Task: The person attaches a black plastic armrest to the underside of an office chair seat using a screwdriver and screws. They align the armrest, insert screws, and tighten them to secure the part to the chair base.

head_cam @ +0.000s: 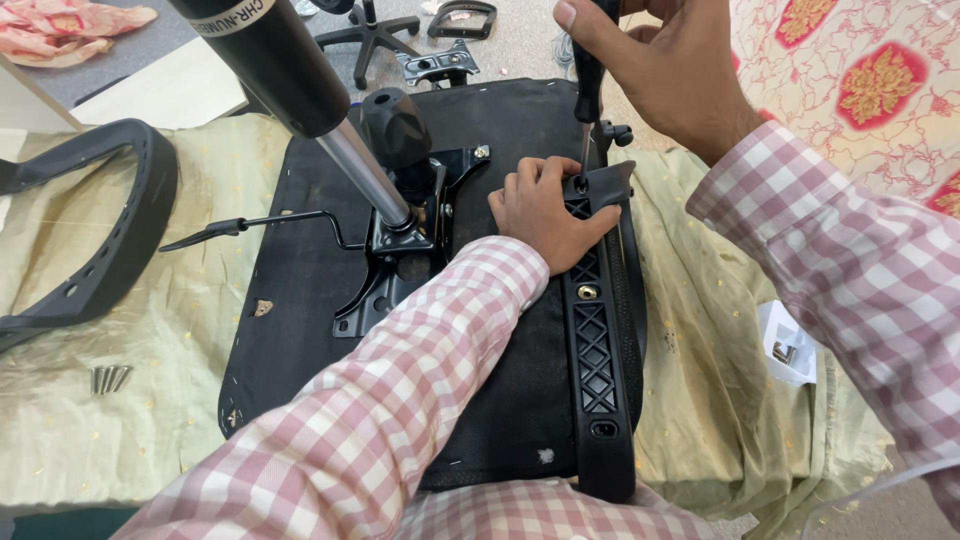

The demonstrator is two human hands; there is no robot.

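Screwdriver (588,80) is held upright in the right hand (660,70), fingers wrapped tight around its dark handle, and its tip is planted in a hole at the far end of the black latticed armrest bracket (595,340). That bracket is laid along the right edge of the upturned black chair seat (300,270), which is spread on a pale green cloth (130,400). The bracket's far end is pinned down by the left hand (545,215), fingers curled over the plastic just beside the screwdriver tip. A brass-coloured screw (587,292) is seen seated midway along the bracket. The gas-lift column (310,90) is seen rising from the metal mechanism plate at the seat's centre. A curved black armrest (110,230) is laid off to the left, loose screws (108,378) near it.
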